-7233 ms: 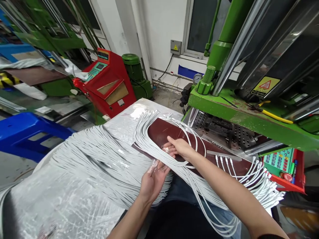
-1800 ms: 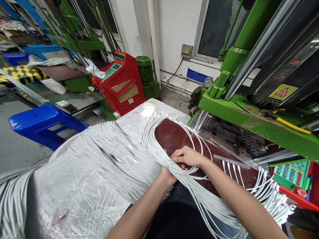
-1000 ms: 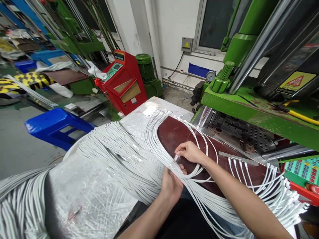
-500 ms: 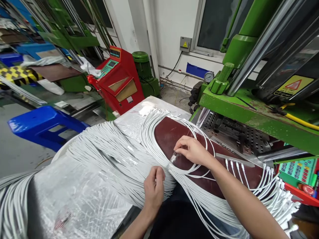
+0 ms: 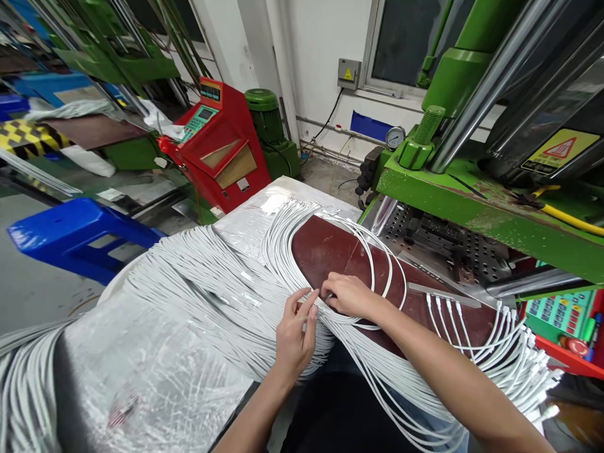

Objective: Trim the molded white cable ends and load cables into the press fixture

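My right hand is closed, fingers curled at the near edge of a looped bundle of thin white cables. The clear tape it pinches around the bundle is mostly hidden by the fingers now. Just to its left, my left hand rests against the same bundle, its fingers stretched out and apart, the tips almost meeting my right fingertips. From there the cables run down to the right over my lap, ending in white connectors. Under the loop lies a dark red-brown board.
More white cables lie over the plastic-covered table, with another coil at left. A metal ruler-like strip lies on the board. A green press stands right; a blue stool and red control cabinet stand left.
My right hand has come down and left to the bundle, bringing the strip of clear tape in. My left hand has risen to meet it, and its fingers have straightened.
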`<state>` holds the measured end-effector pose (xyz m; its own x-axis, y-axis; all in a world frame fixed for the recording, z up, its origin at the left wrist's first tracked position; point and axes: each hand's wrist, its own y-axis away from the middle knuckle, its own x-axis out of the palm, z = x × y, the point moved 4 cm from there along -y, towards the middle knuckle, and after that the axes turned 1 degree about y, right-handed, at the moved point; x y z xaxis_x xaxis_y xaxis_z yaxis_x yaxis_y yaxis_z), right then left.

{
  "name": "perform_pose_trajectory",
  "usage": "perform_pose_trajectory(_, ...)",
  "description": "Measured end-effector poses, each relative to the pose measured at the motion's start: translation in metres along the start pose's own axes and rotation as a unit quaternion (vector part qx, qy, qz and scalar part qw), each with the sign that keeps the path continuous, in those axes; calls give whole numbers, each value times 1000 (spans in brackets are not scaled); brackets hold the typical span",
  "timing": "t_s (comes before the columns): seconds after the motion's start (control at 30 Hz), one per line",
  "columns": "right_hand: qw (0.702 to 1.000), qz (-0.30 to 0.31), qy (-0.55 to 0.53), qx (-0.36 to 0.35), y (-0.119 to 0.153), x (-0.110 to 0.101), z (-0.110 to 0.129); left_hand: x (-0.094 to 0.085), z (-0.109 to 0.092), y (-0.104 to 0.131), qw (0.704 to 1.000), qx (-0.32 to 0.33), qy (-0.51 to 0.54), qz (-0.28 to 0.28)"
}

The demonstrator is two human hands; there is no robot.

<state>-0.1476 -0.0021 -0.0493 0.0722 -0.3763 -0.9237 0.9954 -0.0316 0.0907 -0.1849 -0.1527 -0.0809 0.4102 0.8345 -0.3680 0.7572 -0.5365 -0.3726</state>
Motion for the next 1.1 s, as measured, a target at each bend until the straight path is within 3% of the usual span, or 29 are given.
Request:
perform_pose_trajectory(0.07, 1000, -14, 9, -17, -1, 3, -2, 0, 0, -8, 998, -14, 26, 50)
perform_pose_trajectory(0.17, 999, -31, 9, -3, 1, -9, -16, -1, 1, -18, 994, -22, 54, 87)
perform_pose_trajectory(0.33, 996, -58, -52, 44, 13, -34, -28, 1, 7, -17, 993, -26, 81, 84)
perform_pose_trajectory(0.47, 991, -75, -109, 15, 17, -35, -20, 1, 4, -17, 990, -12, 103, 91)
perform_pose_trajectory(0.57, 988, -39, -148, 30, 14, -30, -29, -4, -3, -20, 992, 14, 93, 88)
perform_pose_trajectory(0.73, 995, 37, -90, 3, 13, -27, -28, 2, -9, -26, 971, -70, 169, 153)
perform_pose_trajectory(0.9, 991, -38, -119, 56, 12, -38, -20, 7, -14, -38, 942, -108, 250, 193)
perform_pose_trajectory(1.1, 975, -98, -179, 90, 17, -42, -19, 15, -3, -53, 923, -236, 264, 151)
